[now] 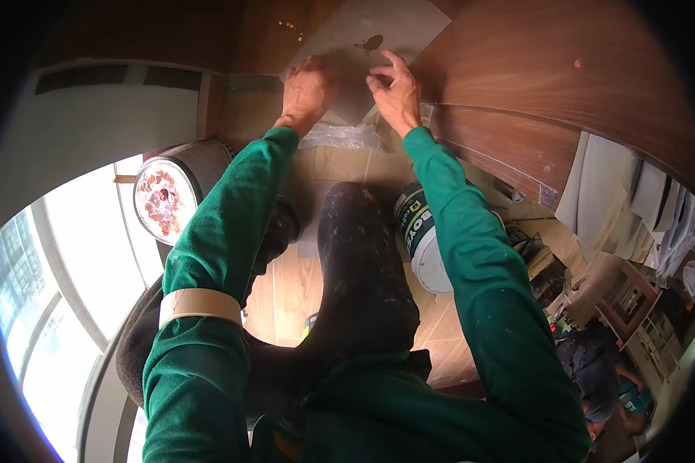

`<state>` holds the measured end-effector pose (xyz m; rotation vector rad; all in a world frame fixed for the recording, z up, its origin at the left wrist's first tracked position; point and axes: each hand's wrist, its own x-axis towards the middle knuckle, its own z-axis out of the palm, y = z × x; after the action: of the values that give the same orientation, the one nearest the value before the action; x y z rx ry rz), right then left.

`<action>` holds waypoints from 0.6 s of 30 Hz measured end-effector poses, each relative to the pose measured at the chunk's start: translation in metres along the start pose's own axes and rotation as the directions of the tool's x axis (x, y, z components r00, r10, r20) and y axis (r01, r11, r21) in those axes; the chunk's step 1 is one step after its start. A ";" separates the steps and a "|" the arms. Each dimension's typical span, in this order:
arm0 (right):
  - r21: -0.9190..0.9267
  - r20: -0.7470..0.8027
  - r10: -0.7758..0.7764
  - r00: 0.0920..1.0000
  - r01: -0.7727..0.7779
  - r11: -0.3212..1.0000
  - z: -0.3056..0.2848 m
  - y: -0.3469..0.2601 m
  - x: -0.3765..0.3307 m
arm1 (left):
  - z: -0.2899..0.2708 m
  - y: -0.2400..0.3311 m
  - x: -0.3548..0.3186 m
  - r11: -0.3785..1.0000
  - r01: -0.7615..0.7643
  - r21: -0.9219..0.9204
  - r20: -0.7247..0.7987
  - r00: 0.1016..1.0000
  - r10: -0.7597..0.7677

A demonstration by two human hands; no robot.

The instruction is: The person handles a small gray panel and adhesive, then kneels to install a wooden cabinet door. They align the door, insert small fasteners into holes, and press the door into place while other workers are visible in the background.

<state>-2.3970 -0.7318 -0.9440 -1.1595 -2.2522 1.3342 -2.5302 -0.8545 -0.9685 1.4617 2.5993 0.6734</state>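
Note:
A grey, flat sheet [340, 35] lies at a slant on the brown wooden surface in front of me, with a small dark patch [369, 43] on it. My left hand [307, 91] is over the sheet's left edge, its fingers curled in and slightly blurred; what they hold, if anything, is hidden. To the right, my right hand [398, 92] hovers by the sheet just below the dark patch. Its index finger and thumb stand apart with nothing visible between them. Crumpled clear plastic [344, 137] lies below and between my wrists.
Small yellowish bits [291, 31] lie beyond my left hand. A bucket with a red-stained white lid [162, 199] stands left, near a bright window [62, 270]. Another bucket [432, 258] is under my right forearm. Brown wood panels [548, 69] rise right; another person [602, 370] is at lower right.

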 end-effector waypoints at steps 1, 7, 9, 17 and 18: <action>-0.006 -0.011 -0.007 1.000 0.007 1.000 0.000 -0.001 0.000 | 0.000 0.001 0.000 1.000 0.010 0.002 0.006 1.000 -0.010; 0.014 -0.011 0.000 1.000 0.001 1.000 -0.001 -0.001 -0.001 | 0.003 0.002 0.004 0.998 0.061 -0.020 0.015 0.998 -0.061; 0.019 -0.012 -0.002 1.000 0.002 1.000 -0.001 0.000 0.000 | 0.004 0.002 0.004 0.997 0.069 -0.027 0.011 0.998 -0.069; 0.051 -0.024 0.001 1.000 0.000 0.999 0.000 0.002 0.000 | -0.001 0.003 0.009 0.999 0.028 0.035 0.097 0.995 -0.031; 0.045 -0.024 -0.006 1.000 0.007 0.999 0.000 0.003 0.001 | -0.001 0.003 0.009 0.999 0.030 0.027 0.092 0.995 -0.032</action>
<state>-2.3958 -0.7306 -0.9467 -1.1459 -2.1964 1.3543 -2.5330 -0.8458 -0.9646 1.4207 2.5642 0.5578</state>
